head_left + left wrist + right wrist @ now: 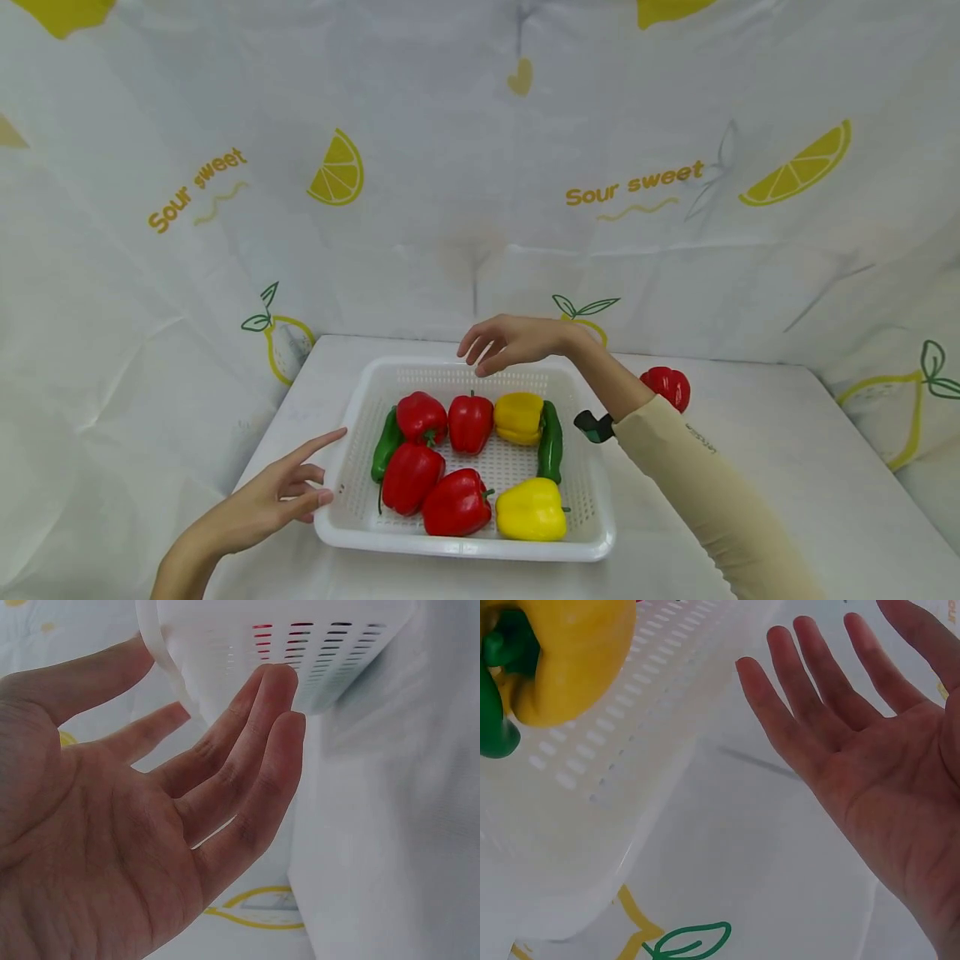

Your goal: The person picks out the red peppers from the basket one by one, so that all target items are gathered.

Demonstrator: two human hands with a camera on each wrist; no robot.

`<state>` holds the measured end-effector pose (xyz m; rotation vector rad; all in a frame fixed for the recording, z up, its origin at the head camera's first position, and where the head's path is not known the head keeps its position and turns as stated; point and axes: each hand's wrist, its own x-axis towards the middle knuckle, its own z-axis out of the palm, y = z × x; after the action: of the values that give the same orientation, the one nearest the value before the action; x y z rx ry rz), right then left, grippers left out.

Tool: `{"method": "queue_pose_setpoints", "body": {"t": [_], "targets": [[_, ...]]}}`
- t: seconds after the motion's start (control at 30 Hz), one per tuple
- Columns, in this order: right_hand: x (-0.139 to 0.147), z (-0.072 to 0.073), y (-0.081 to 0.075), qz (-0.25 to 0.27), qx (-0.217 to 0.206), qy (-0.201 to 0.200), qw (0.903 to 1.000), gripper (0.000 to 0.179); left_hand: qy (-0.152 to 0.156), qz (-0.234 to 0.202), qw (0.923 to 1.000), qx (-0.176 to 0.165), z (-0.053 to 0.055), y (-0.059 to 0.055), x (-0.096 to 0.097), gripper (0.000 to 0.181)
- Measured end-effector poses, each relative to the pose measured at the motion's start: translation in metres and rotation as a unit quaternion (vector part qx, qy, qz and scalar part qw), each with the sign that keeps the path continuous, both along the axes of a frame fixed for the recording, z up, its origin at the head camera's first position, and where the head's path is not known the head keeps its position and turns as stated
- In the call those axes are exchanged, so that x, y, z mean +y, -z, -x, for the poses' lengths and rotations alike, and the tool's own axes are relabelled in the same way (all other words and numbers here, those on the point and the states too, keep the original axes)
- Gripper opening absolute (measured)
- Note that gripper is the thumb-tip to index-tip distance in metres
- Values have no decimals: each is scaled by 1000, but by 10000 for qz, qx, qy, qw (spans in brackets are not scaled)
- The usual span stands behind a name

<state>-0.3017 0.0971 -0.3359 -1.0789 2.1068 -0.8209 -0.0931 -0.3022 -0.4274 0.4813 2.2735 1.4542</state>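
Basket point(461, 547) sat on the white table point(757, 467), between the two hands. It held four red peppers point(457, 502), two yellow peppers point(531, 510) and two long green peppers point(550, 442), one green near each side wall.

Left hand point(264, 504): at the basket's left side, forearm entering from lower left. Fingers spread and gently bent, grasping nothing. Index extended toward the rim, thumb tip at the rim nearer the front; the other three fingers lay lower, alongside the perforated outer wall. Could not tell whether these touched it.

Right hand point(516, 342): raised at the far rim, apart from it, palm down, wrist bent so the fingers pointed left and drooped. Fingers loosely parted, holding nothing. Forearm slanted in from lower right, past the basket's right side, in a beige sleeve point(697, 475).

Ninth pepper point(667, 385), red: on the table right of the basket, partly hidden by the right arm. Lemon-print cloth point(450, 167) hung behind.
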Motion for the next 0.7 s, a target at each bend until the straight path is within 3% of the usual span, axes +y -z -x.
{"method": "queue_pose_setpoints", "body": {"t": [0.23,0.4,0.53,0.7], "targets": [[-24,7,14,-598,-585,-99,9964,45,28,-77,10000,-51,1,1,-1,78],[-35,9,20,-833,-1132,-81,9900,48,10,-37,10000,-19,0,1,0,77],[-41,11,23,-1081,-1382,-170,9843,57,-8,-12,10000,-38,1,2,0,77],[-45,12,29,-1273,-1693,-135,9772,55,-25,-28,10000,-87,1,2,-1,78]]}}
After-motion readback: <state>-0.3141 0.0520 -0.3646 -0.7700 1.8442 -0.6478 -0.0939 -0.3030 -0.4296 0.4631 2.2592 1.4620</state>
